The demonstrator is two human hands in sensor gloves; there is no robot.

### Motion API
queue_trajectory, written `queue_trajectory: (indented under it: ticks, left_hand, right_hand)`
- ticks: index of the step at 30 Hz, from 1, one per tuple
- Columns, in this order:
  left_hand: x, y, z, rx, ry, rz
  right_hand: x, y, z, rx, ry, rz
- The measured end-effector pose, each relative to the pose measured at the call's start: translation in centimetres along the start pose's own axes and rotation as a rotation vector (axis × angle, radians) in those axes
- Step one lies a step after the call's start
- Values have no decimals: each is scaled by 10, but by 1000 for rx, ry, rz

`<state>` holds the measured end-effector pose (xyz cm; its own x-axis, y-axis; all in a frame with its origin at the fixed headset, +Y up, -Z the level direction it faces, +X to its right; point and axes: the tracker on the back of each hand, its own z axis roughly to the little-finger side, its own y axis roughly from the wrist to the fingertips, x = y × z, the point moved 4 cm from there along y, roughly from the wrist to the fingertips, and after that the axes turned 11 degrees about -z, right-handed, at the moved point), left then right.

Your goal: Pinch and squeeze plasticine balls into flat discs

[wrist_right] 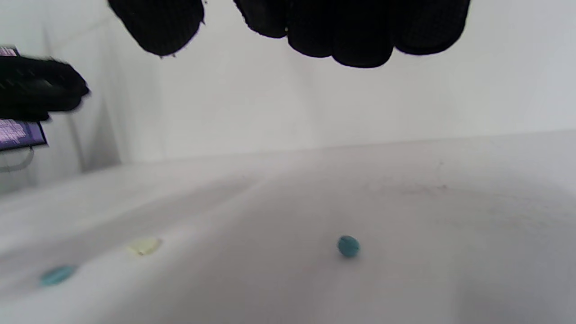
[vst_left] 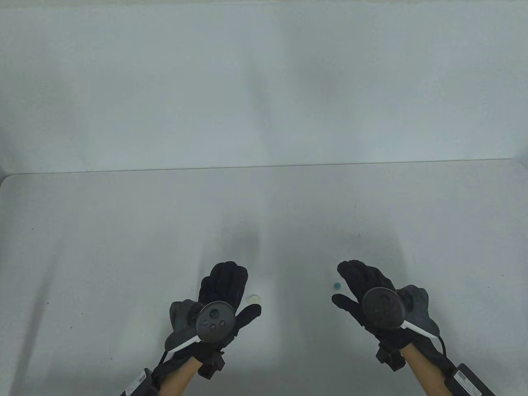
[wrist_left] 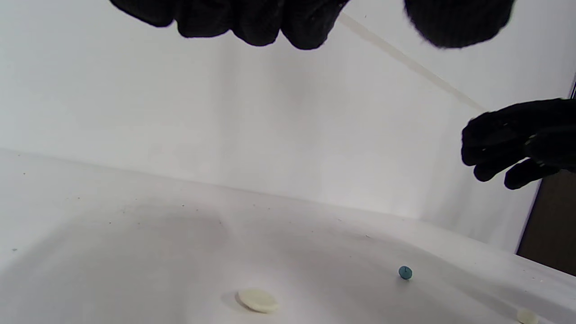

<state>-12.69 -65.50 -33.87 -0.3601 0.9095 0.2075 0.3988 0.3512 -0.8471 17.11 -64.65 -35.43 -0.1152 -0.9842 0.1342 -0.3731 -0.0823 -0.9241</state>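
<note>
A small teal plasticine ball (vst_left: 337,285) lies on the white table just left of my right hand (vst_left: 344,289). It also shows in the right wrist view (wrist_right: 348,246) and the left wrist view (wrist_left: 405,272). A flat cream disc (vst_left: 254,298) lies by the thumb of my left hand (vst_left: 244,289), and it shows in the left wrist view (wrist_left: 258,300). Both hands hover above the table, fingers spread, holding nothing. A flat teal disc (wrist_right: 56,275) and the cream disc (wrist_right: 144,246) appear blurred at the left of the right wrist view.
Another small cream piece (wrist_left: 526,316) lies at the bottom right of the left wrist view; the table view does not show it. The white table (vst_left: 123,247) ends at a white back wall (vst_left: 264,82). A screen (wrist_right: 18,130) stands off to the left.
</note>
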Motion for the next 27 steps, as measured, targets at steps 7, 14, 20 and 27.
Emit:
queue_trajectory:
  ticks: [7, 14, 20, 27]
  left_hand:
    - [4, 0, 2, 11, -5, -20]
    - [0, 0, 2, 13, -4, -3]
    - [1, 1, 3, 21, -4, 1]
    - [0, 1, 4, 24, -11, 3]
  right_hand:
    - [19, 53, 12, 97, -100, -162]
    - [58, 87, 25, 167, -188, -314]
    - [81, 99, 35, 203, -239, -384]
    - [97, 102, 39, 189, -255, -369]
